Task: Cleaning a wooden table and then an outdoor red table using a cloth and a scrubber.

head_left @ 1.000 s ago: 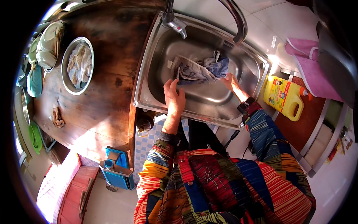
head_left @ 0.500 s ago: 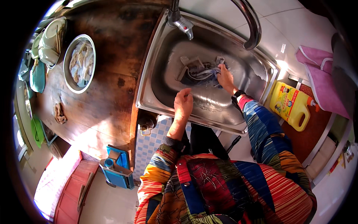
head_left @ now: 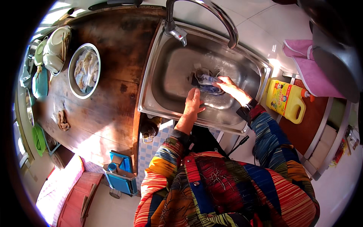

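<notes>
A wet bundle of blue, white and dark cloth [head_left: 207,80] lies in water in the steel sink [head_left: 166,56]. My right hand [head_left: 231,87] reaches over its right side, with the fingers closed on the cloth. At the near left edge of the bundle is my left hand [head_left: 192,104], its fingers stretched out and thumb apart, holding nothing. Whether its fingertips touch the cloth, I cannot tell. The curved chrome faucet [head_left: 227,24] arches over the back of the sink, beside a small lever tap [head_left: 177,34].
On the wooden counter [head_left: 113,75] to the left stand a metal basin [head_left: 72,87] of wet cloths, stacked bowls [head_left: 56,43] and a crumpled brown rag [head_left: 63,121]. A yellow jug [head_left: 283,100] and a pink cloth [head_left: 317,77] are right of the sink.
The cloth is bunched more tightly, and its pale strap no longer shows. My right hand has turned lower over it, and my left hand's fingers have straightened toward it. The view has shifted slightly.
</notes>
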### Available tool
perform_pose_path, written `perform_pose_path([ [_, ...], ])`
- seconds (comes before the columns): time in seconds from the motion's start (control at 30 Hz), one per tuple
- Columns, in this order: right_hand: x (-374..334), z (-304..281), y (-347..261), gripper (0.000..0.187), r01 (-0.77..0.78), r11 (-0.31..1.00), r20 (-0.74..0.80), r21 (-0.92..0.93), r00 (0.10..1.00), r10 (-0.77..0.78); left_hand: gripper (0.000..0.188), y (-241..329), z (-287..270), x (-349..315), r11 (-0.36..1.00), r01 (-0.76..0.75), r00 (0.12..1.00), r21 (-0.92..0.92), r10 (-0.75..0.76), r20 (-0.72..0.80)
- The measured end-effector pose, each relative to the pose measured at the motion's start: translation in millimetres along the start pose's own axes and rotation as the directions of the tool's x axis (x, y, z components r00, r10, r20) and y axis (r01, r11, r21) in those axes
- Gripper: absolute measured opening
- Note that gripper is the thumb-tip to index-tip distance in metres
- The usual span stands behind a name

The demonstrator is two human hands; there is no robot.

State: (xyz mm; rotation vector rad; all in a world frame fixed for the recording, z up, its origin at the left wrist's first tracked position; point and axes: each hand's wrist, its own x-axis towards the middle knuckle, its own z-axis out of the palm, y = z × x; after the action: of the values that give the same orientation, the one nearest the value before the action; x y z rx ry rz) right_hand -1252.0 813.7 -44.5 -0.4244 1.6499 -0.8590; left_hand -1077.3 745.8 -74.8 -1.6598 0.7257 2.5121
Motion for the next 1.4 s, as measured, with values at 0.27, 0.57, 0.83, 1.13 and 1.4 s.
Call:
perform_pose_path([
  [0.27, -55, 13, -24, 0.029, 0.017, 0.934, 0.163, 0.356, 0.983, -0.080, 0.069, 0, 44, 48, 0.897, 0.146, 0.986, -0.416, -0.098, 0.136],
  [0.57, -19, -2, -14, 0.035, 0.115, 0.713, -0.323, 0.692, 0.932, 0.163, 0.040, 15, 33, 63, 0.836, 0.110, 0.980, -0.537, -0.001, 0.199],
  [0.83, -20, 32, -16, 0.092, 0.100, 0.706, -0.323, 0.702, 0.927, 0.190, 0.057, 44, 74, 4, 0.944, -0.200, 0.975, -0.262, 0.164, -0.152],
  [1.13, -10, 5, -36, 0.050, 0.068, 0.646, -0.013, 0.760, 0.996, -0.089, 0.049, 50, 74, 16, 0.932, -0.053, 0.988, -0.360, 0.100, 0.115],
  [1.4, -12, 1, -45, 0.015, 0.238, 0.713, -0.293, 0.660, 0.955, -0.047, 0.062, 58, 88, 7, 0.981, -0.073, 0.992, -0.177, 0.090, 0.089],
])
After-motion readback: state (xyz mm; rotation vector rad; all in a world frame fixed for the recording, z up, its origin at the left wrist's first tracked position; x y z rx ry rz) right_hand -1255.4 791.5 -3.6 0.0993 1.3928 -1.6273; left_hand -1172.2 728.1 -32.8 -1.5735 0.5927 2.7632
